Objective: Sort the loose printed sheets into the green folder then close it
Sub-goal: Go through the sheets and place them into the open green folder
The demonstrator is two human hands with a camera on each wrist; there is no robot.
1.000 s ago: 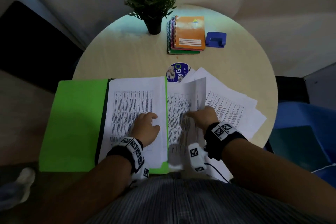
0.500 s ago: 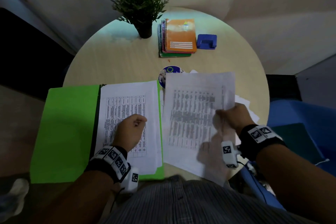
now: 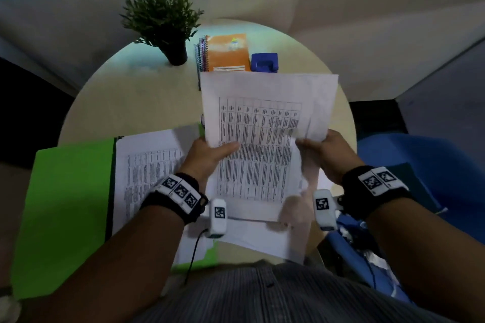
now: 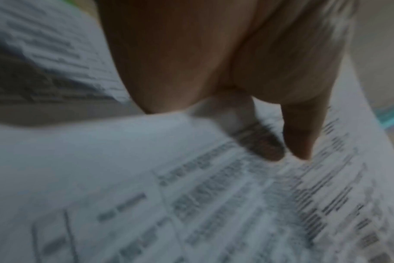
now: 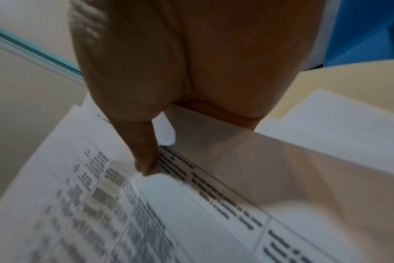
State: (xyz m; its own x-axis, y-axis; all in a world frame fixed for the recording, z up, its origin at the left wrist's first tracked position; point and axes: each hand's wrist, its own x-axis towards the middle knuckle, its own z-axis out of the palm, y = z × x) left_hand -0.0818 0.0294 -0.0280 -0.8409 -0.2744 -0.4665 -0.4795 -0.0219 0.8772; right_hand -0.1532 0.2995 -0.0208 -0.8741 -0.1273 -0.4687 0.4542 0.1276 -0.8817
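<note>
I hold a small stack of printed sheets (image 3: 265,123) up above the table, tilted toward me. My left hand (image 3: 210,152) pinches its left edge, thumb on the printed face (image 4: 299,142). My right hand (image 3: 319,148) pinches the right edge, thumb on top (image 5: 146,160), fingers hidden behind the paper. The green folder (image 3: 65,204) lies open at the left, with filed sheets (image 3: 152,165) on its right half. More loose sheets (image 3: 262,238) lie on the table under the held stack.
At the back of the round table (image 3: 136,102) stand a potted plant (image 3: 162,21), a pile of spiral notebooks (image 3: 225,52) and a blue hole punch (image 3: 263,61). A blue chair (image 3: 420,165) is at the right.
My right hand lifted sheets off the loose pile and raised them. My left hand left the filed sheets in the folder and took hold of the stack's left edge.
</note>
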